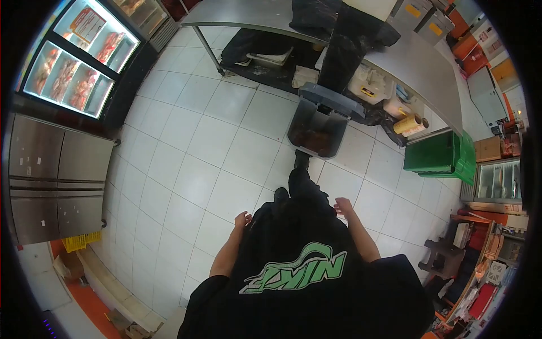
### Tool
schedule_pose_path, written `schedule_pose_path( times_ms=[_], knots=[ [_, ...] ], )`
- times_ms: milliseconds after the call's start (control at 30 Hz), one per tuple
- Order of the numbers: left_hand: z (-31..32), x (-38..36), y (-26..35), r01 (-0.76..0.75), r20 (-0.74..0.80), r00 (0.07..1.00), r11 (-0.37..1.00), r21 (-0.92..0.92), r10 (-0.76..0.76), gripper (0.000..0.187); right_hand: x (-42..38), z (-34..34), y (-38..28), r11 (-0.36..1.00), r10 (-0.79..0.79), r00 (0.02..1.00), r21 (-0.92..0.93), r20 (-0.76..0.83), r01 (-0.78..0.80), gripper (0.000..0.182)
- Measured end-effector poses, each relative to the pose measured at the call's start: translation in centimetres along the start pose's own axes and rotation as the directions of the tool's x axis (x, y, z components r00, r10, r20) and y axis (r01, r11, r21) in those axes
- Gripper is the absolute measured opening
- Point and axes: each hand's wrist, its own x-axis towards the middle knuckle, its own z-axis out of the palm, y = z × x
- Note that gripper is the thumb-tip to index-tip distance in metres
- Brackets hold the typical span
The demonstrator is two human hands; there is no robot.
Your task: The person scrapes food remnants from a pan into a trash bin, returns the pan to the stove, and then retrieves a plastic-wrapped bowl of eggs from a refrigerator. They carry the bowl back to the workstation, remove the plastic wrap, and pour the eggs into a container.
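Walking across the white tiled floor point(186, 169) toward a grey open-lidded bin point(319, 121) | left hand point(243, 219) and right hand point(342, 205) loosely spread, holding nothing | bin sits far ahead beside the steel surface point(412, 68) | nothing yet picked up or touched.

Shop kitchen: steel counter point(418, 62), lit meat display fridge point(79, 62).
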Motion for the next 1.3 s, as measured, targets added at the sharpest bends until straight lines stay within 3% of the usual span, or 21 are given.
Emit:
schedule_pose_path(
  times_ms=[100, 167, 200, 233, 267, 367, 500, 667, 733, 833, 867, 900, 933, 967, 1033, 1133, 1300],
  knots=[
    [0.2, -0.8, 0.8, -0.011, -0.011, 1.000, 1.000, 0.000, 0.011, 0.032, -0.5, 0.1, 1.6, 0.972, 0.203, 0.977, -0.107, -0.064, -0.209, 0.022],
    [0.2, -0.8, 0.7, -0.155, 0.010, 0.988, 0.963, 0.221, 0.156, 0.032, -0.1, -0.4, 2.4, 0.972, 0.210, 0.976, -0.094, -0.061, -0.215, 0.021],
    [-0.1, -0.7, 0.6, -0.156, 0.017, 0.988, 0.960, 0.234, 0.156, 0.032, -0.1, -0.5, 2.7, 0.973, 0.214, 0.975, -0.080, -0.058, -0.218, 0.019],
    [-0.2, -0.7, 0.5, -0.089, 0.006, 0.996, 0.988, 0.125, 0.089, 0.032, 0.0, -0.4, 2.9, 0.973, 0.218, 0.973, -0.054, -0.069, -0.222, 0.019],
    [0.0, -0.5, 0.6, -0.017, 0.011, 1.000, 1.000, 0.026, 0.017, 0.032, 0.3, -0.6, 3.0, 0.981, 0.185, 0.981, -0.053, -0.066, -0.188, 0.020],
    [0.1, 0.3, -0.4, -0.013, 0.015, 1.000, 0.997, 0.073, 0.012, 0.032, 0.0, -1.5, 3.7, 0.994, 0.112, 0.992, 0.020, -0.055, -0.112, 0.026],
    [1.0, -0.3, -1.1, 0.022, 0.033, 0.999, 0.956, 0.293, -0.033, 0.032, -2.5, -2.4, 4.7, 0.994, -0.018, 0.989, 0.108, -0.148, 0.034, 0.026],
    [3.6, -0.8, 1.4, 0.160, 0.004, 0.985, 0.919, 0.361, -0.173, 0.031, -5.7, -3.6, 10.7, 0.974, 0.053, 0.967, 0.227, -0.250, 0.005, 0.025],
    [5.1, -0.7, 2.8, 0.075, 0.072, 0.991, 0.911, 0.406, -0.114, 0.030, -6.2, -4.0, 15.1, 0.962, 0.119, 0.958, 0.269, -0.262, -0.046, 0.025],
    [7.8, -0.8, 4.8, -0.019, 0.132, 0.990, 0.889, 0.458, -0.047, 0.029, -5.8, -4.2, 22.6, 0.892, 0.306, 0.933, 0.399, -0.187, -0.212, 0.027],
    [8.9, -0.9, 5.6, -0.045, 0.150, 0.988, 0.882, 0.469, -0.029, 0.029, -7.2, -3.7, 22.5, 0.859, 0.360, 0.896, 0.467, -0.262, -0.208, 0.015],
    [9.9, -1.1, 6.1, -0.066, 0.159, 0.987, 0.863, 0.502, -0.017, 0.029, -8.0, -3.8, 23.5, 0.901, 0.282, 0.933, 0.394, -0.222, -0.179, 0.012],
    [11.0, -1.5, 6.4, -0.084, 0.167, 0.986, 0.842, 0.533, -0.007, 0.029, -8.6, -3.9, 23.4, 0.755, 0.451, 0.868, 0.608, -0.209, -0.247, 0.009],
    [11.9, -1.6, 6.5, -0.108, 0.183, 0.983, 0.834, 0.541, 0.009, 0.029, -8.7, -4.1, 24.7, 0.727, 0.449, 0.879, 0.636, -0.157, -0.258, 0.027],
    [14.2, -1.6, 6.1, -0.118, 0.181, 0.983, 0.745, 0.656, -0.004, 0.027, -9.3, -5.0, 25.9, 0.666, 0.479, 0.852, 0.720, -0.209, -0.198, 0.012],
    [18.0, -0.6, 4.9, -0.128, 0.186, 0.982, 0.617, 0.777, -0.030, 0.024, -9.9, -7.4, 28.2, 0.571, 0.456, 0.865, 0.814, -0.208, -0.105, 0.022],
    [29.6, -1.6, 0.2, -0.205, 0.305, 0.950, 0.599, 0.774, -0.069, 0.022, -11.2, -14.7, 33.2, 0.555, 0.476, 0.840, 0.830, -0.259, -0.059, 0.027]
  ],
)
